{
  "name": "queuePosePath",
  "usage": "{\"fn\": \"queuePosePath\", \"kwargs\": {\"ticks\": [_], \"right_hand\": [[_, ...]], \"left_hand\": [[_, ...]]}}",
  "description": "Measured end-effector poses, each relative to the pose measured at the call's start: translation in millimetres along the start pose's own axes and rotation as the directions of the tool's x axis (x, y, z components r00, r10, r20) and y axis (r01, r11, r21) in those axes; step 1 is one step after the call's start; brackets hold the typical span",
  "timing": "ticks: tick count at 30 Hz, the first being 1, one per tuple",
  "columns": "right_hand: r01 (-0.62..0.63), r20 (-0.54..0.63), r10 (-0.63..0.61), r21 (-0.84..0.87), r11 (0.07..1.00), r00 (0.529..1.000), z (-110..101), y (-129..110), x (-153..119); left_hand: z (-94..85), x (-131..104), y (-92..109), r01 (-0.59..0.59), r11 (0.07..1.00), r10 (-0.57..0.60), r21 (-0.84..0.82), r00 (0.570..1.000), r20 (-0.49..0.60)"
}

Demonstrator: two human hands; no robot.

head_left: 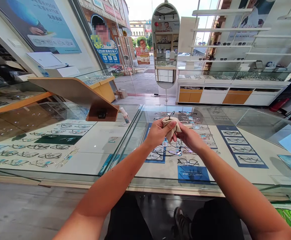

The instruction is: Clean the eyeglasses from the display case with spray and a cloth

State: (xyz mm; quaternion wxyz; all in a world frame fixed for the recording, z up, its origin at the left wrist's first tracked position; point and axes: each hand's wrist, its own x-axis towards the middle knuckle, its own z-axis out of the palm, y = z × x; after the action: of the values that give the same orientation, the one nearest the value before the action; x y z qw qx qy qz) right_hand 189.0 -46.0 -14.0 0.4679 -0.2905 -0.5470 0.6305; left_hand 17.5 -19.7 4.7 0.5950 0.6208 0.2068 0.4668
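Observation:
Above the glass counter, a beige cloth [171, 124] is bunched between my hands. My left hand [158, 132] is closed on it, the thumb pressed across the folds. My right hand [187, 134] is closed at the cloth's other side, on what looks like a pair of eyeglasses [172, 114]. Most of the eyeglasses is wrapped in cloth; a thin dark piece sticks out at the top, and a dark thin piece hangs below. Under the glass beneath my hands lie several pairs of eyeglasses, among them a black-framed pair [188, 162] by a blue card [193, 174].
The glass counter [145, 181] spans the space before me. A white spray bottle [124, 115] stands left of my hands, near a brown slanted stand [85, 96]. Beyond are an oval mirror [165, 46] and display shelves [225, 45]. More eyeglasses [50, 155] lie under glass at left.

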Motion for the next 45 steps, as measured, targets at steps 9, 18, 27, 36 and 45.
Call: {"fn": "queuePosePath", "kwargs": {"ticks": [9, 18, 27, 36, 45], "right_hand": [[0.061, 0.056, -0.058, -0.039, 0.997, 0.997, -0.9, -19.9, -3.5], [0.064, 0.130, -0.056, -0.062, 0.996, 0.990, -3.2, -8.9, -1.8], [0.082, 0.103, -0.076, -0.050, 0.995, 0.992, 2.7, -10.4, -4.6], [0.261, -0.217, -0.283, -0.123, 0.957, 0.934, -24.0, -31.6, -5.5], [0.197, -0.186, -0.194, -0.002, 0.980, 0.963, -19.9, -21.9, -3.0]], "left_hand": [[-23.5, 4.8, 10.6, 0.059, 0.998, -0.050, -0.031, 0.972, 0.228], [-7.6, 3.2, 6.6, 0.037, 0.998, -0.033, -0.052, 0.996, 0.086], [-12.1, 9.9, -4.0, 0.008, 0.994, -0.006, -0.113, 1.000, 0.018], [-24.7, 17.9, -8.3, 0.034, 0.991, -0.059, -0.128, 0.978, -0.199], [-9.0, 4.0, -13.3, 0.140, 0.985, -0.154, 0.103, 0.977, 0.145]]}}
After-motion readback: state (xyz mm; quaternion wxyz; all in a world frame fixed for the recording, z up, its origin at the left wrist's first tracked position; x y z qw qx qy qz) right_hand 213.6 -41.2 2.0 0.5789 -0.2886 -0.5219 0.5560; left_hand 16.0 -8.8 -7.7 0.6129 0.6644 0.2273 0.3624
